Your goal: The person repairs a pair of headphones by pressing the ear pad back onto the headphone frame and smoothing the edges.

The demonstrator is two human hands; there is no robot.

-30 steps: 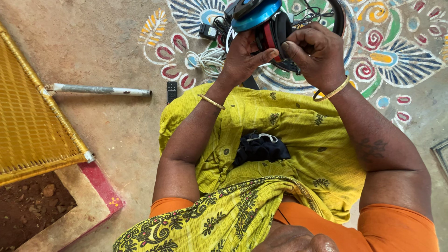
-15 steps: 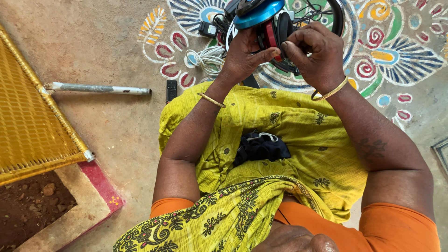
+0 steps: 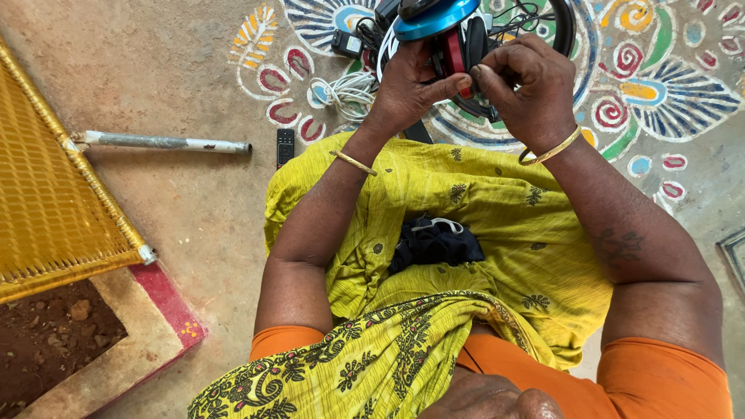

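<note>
Gripping glossy blue-and-red headset (image 3: 446,31): left hand (image 3: 407,77), right hand (image 3: 528,81).

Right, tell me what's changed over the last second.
Very little. The left hand and right hand stay closed on the blue and red headset, with only slight finger shifts. The dark cloth in the lap, the white pipe and the remote have not moved.
</note>
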